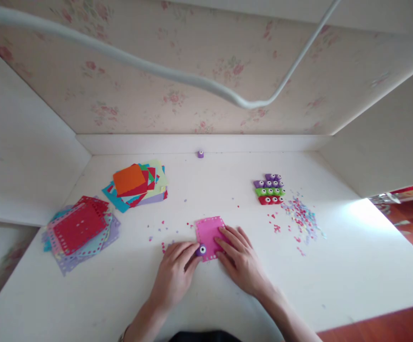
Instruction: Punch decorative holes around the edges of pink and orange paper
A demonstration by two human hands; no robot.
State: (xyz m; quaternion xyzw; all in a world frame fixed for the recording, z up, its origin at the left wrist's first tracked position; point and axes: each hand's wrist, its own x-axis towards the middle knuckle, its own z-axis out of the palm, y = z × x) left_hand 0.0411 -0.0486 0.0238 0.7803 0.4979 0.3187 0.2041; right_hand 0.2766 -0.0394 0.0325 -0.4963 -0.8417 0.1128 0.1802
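Note:
A pink paper square [209, 231] with small holes punched along its edges lies on the white desk [206, 289] in front of me. A small purple hole punch [201, 250] sits at its near left corner. My left hand [176, 273] has its fingertips closed against the punch. My right hand [238, 256] lies flat with fingers stretched out, pressing on the pink paper's right side.
A stack of punched sheets topped by a red one [79, 227] lies at the left, a pile of plain coloured squares [135, 185] behind it. Rows of purple, green and red punches [269, 188] and scattered confetti [301, 218] lie at the right. One purple punch [200, 154] sits at the back wall.

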